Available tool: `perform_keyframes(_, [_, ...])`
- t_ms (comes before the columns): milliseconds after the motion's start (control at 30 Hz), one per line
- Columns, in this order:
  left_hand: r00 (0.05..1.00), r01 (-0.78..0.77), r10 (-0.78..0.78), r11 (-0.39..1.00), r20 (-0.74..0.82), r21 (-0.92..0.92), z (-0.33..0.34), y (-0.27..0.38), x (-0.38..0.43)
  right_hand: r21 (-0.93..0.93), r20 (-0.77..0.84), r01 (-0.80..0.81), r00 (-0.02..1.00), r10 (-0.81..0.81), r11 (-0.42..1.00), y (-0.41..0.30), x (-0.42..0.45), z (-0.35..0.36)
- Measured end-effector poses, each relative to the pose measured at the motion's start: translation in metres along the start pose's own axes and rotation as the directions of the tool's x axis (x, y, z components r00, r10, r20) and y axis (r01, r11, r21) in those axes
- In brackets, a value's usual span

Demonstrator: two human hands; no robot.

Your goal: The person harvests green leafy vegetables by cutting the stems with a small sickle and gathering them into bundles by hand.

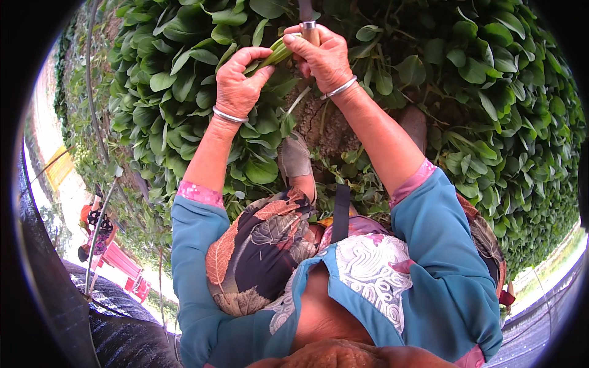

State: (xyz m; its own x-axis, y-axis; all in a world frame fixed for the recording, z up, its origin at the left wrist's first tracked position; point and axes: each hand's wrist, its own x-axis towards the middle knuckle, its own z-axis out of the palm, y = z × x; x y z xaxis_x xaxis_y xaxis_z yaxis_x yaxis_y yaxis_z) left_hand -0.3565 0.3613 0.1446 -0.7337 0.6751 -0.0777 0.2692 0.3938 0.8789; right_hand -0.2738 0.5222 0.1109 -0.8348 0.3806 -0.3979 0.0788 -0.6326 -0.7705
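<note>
My left hand (pixel 241 83), with a metal bangle at the wrist, pinches a leafy green plant by its pale green stems (pixel 280 51). The thumb and fingers of my right hand (pixel 322 55) touch the root end of the same stems. That hand is also closed around the wooden handle of a knife (pixel 310 33); its metal collar and part of the dark blade show at the top edge, and the rest of the blade is out of view. Low leafy greens (pixel 184 64) grow under and around both hands. The leaves of the held plant are partly hidden behind my left hand.
Dense leafy greens (pixel 497 92) stand at the right. Bare soil (pixel 326 124) shows between my shoes (pixel 295 154). A dark strap (pixel 341 211) hangs near my knees. At the far left are a thin pole (pixel 97 234), dark netting (pixel 124 336), a yellow mesh (pixel 59 168), pink plastic furniture (pixel 122 262) and another person (pixel 99 221).
</note>
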Motion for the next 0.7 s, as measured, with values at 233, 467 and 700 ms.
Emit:
perform_keyframes(233, [0.951,-0.291,0.300,0.790,0.074,0.540,0.017,0.053,0.038,0.049,0.106,0.245,0.963,-0.249,0.968,-0.032,-0.009,0.010])
perform_keyframes(467, [0.847,-0.037,-0.374,0.666,0.377,0.745,0.034,0.014,0.009,-0.665,0.000,0.231,0.951,-0.310,0.710,0.015,-0.001,-0.024])
perform_keyframes(700, [0.895,-0.209,-0.296,0.381,0.333,0.901,0.002,-0.043,-0.049,-0.877,0.003,-0.052,0.993,0.115,0.478,0.079,-0.032,-0.037])
